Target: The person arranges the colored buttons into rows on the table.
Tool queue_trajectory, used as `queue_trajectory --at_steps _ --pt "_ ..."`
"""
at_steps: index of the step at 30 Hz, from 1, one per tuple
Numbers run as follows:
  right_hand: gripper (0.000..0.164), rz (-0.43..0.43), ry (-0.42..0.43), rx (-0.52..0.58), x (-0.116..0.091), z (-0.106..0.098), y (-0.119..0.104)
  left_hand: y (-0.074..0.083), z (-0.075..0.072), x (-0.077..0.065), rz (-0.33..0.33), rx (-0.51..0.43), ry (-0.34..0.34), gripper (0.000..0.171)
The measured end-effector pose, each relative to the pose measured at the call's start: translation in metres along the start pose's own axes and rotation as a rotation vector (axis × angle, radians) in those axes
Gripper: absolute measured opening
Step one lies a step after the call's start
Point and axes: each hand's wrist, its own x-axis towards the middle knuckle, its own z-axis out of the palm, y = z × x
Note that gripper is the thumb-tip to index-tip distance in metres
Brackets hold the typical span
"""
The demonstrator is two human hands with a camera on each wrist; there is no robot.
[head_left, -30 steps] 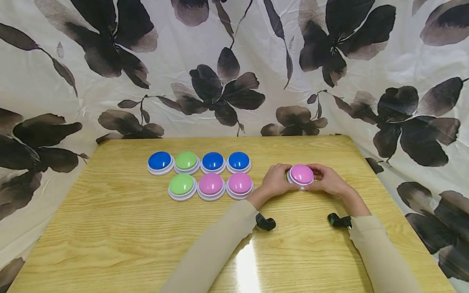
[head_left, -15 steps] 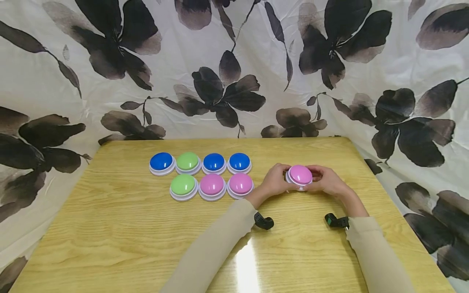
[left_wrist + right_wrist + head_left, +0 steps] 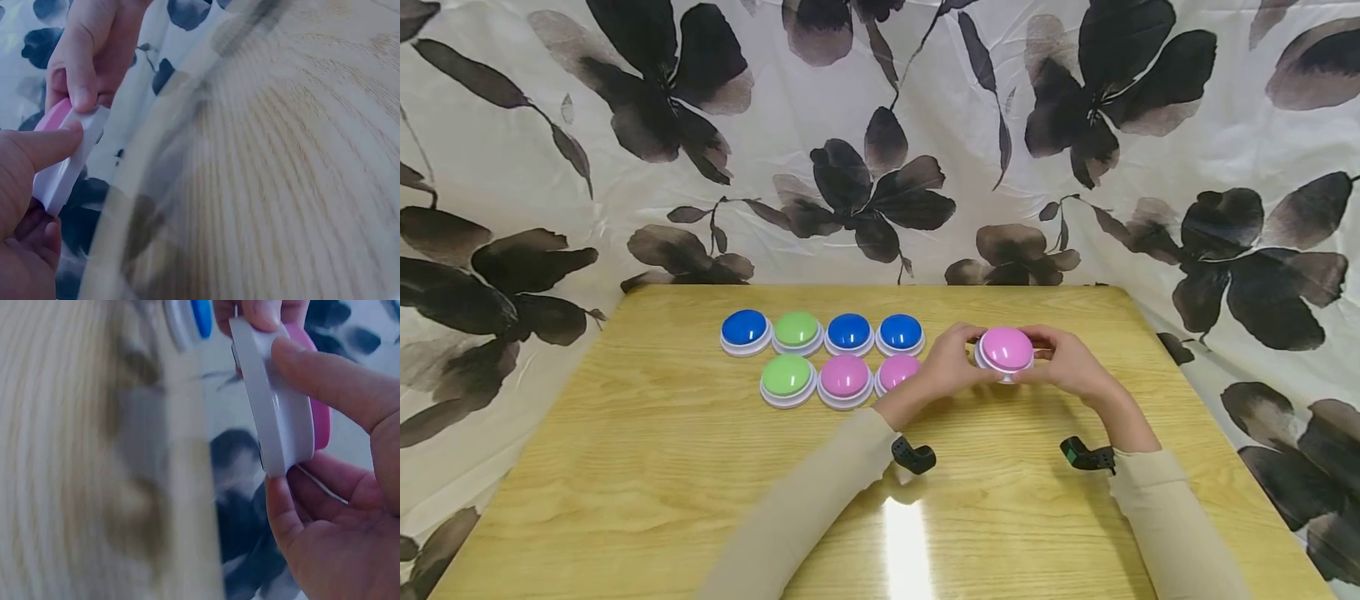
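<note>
A pink dome push button (image 3: 1006, 347) on a white round base is held between both hands, raised off the tabletop with its dome facing up. My left hand (image 3: 951, 364) grips its left edge, thumb on the white base (image 3: 74, 162) in the left wrist view. From the other side my right hand (image 3: 1066, 364) grips the base too, its thumb (image 3: 297, 359) lying along the white side. Just left of the hands, another pink button (image 3: 895, 371) is partly covered by the left hand and wrist.
Two rows of similar buttons stand left of the hands. The back row has a blue button (image 3: 745, 327), a green one (image 3: 796, 329) and two more blue ones. In front are a green button (image 3: 786, 375) and a pink one (image 3: 844, 377). A floral cloth (image 3: 917, 250) hangs behind the wooden table (image 3: 647, 467).
Both hands have lifted the pink button a little and carried it left toward the rows. My left hand now overlaps the front row's rightmost pink button. The head view has shifted slightly.
</note>
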Motion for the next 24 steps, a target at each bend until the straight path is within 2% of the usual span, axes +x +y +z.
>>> queue_trajectory --at_steps 6,12,17,24 --pt "0.082 -0.066 0.028 -0.058 0.003 0.015 -0.025 -0.002 -0.027 -0.013 0.038 -0.054 0.009 0.071" --pt "0.081 -0.116 0.042 -0.068 0.007 0.034 -0.051 -0.007 -0.055 -0.027 0.085 -0.047 0.028 0.07" --pt "0.08 -0.128 0.044 -0.044 0.012 0.049 -0.069 -0.011 -0.078 -0.04 0.092 -0.057 0.069 0.069" --pt "0.077 -0.208 -0.001 -0.012 0.028 0.072 -0.088 -0.019 -0.111 -0.061 0.124 -0.071 0.112 0.069"
